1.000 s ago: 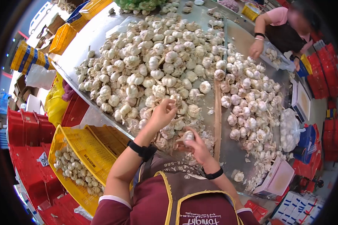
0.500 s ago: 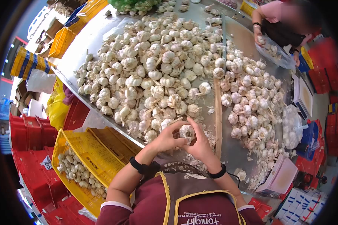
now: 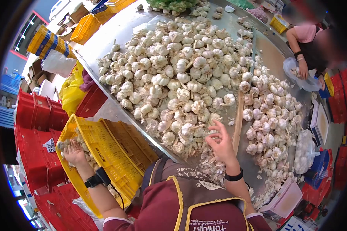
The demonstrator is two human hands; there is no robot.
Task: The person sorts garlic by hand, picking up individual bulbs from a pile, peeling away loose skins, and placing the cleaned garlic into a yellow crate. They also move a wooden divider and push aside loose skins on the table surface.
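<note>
Noting, head view: left hand [image 3: 74, 153] palm-down on garlic bulbs [image 3: 82, 141] inside yellow crate [image 3: 108, 148], grasp not discernible. Right hand [image 3: 221, 143] spread open, empty, at near edge of garlic pile [image 3: 173, 77] on metal table [image 3: 121, 29]; pile ahead-left, nearer right hand.

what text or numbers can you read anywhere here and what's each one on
"50": white tag on a red crate.
"-566": end of a number near the top of the apron; the rest is hidden.
"tonight": large word lower on the apron, seen upside down; the small line beside it is too blurred to read.
Yellow crate: moulded lettering on its wall, too small to read.
</note>
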